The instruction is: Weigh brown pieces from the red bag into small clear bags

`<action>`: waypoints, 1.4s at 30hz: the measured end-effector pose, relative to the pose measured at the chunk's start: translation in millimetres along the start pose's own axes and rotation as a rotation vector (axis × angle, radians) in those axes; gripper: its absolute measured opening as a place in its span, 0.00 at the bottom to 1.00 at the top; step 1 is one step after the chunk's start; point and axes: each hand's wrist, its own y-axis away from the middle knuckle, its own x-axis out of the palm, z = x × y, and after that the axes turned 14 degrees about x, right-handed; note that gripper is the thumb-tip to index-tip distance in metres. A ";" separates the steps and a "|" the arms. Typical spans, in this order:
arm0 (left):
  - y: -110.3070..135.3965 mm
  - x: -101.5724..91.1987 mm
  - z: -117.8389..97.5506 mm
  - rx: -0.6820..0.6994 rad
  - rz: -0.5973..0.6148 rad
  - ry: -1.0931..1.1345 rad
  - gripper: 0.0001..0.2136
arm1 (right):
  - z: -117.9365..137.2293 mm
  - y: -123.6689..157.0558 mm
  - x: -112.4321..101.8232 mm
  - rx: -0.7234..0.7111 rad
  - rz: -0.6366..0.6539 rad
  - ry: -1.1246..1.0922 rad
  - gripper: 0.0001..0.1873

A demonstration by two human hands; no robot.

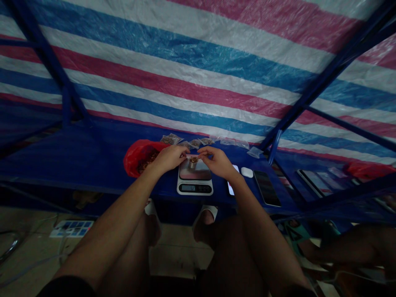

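A small metal cup (192,165) heaped with brown bits stands on the plate of a digital kitchen scale (195,175). Close to the cup's upper left is my left hand (171,158), its thumb and fingertips drawn together; whatever they hold is too small to name. My right hand (218,161) sits at the cup's right rim with its fingertips pinched, and I cannot make out what is between them. Left of the scale, partly behind my left wrist, a red plastic bag (131,159) lies open with more brown bits inside.
Behind the scale lie several small clear bags (194,143), some filled with brown bits. To the right are a lit phone (231,189), a white earbud case (246,172) and a dark phone (266,188). Blue frame bars (275,144) flank the blue tabletop (102,161). Another person's leg shows lower right.
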 end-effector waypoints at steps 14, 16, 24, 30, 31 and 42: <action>8.3 -14.9 -27.3 0.009 -0.142 0.203 0.14 | -0.6 2.1 -0.1 -0.001 -0.004 0.014 0.12; 8.1 -13.2 -28.4 0.010 -0.131 0.202 0.13 | -0.2 2.1 -0.7 -0.007 -0.009 0.023 0.11; 10.0 -17.2 -32.0 0.005 -0.178 0.256 0.15 | -5.3 0.3 -6.0 0.040 -0.073 -0.005 0.13; 12.8 -18.0 -30.3 0.002 -0.226 0.234 0.15 | -29.2 -9.8 -23.7 0.060 -0.285 0.083 0.12; 13.2 -18.3 -30.4 0.006 -0.246 0.227 0.15 | -35.9 -14.0 -29.7 0.067 -0.329 0.114 0.13; 18.1 -19.6 -22.1 0.017 -0.427 0.121 0.10 | -91.1 -103.8 -81.3 0.207 -0.271 0.738 0.27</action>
